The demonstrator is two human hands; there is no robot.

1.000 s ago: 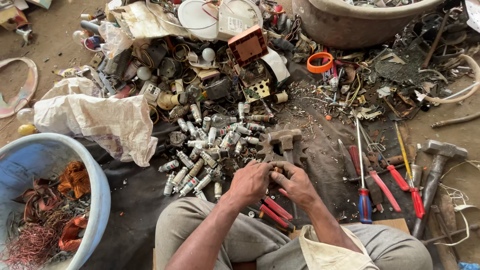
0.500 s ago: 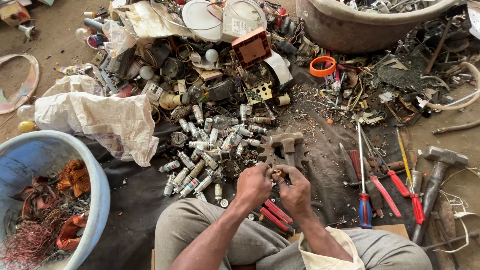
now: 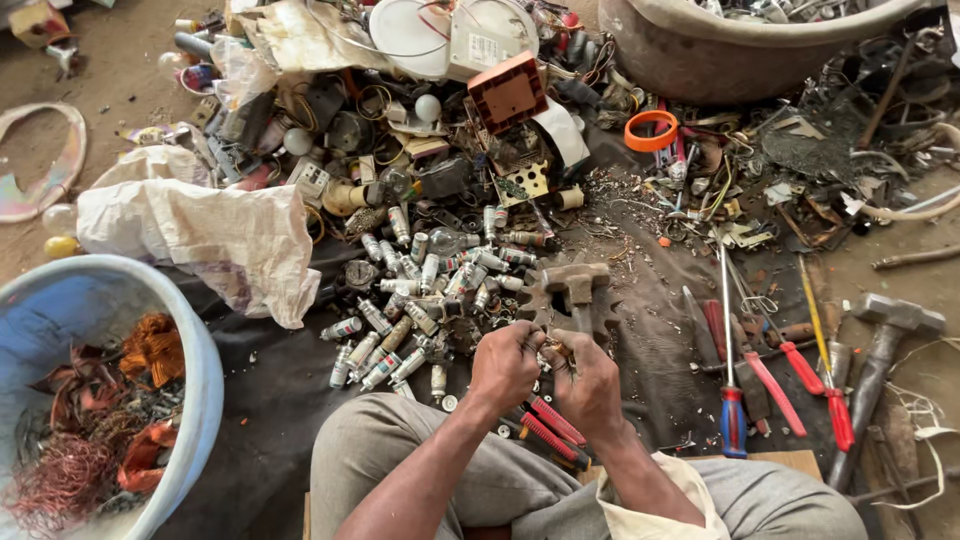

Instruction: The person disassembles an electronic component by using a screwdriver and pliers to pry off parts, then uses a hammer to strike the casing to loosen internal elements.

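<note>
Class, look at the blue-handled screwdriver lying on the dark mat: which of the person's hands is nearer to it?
Right. The right hand sits just left of the blue-handled screwdriver in the picture, with a bare strip of mat between them. The left hand lies beyond the right one, farther from it.

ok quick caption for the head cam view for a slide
Left hand and right hand pinch a small part over a pile of spark plugs, beside a hammer.
</note>
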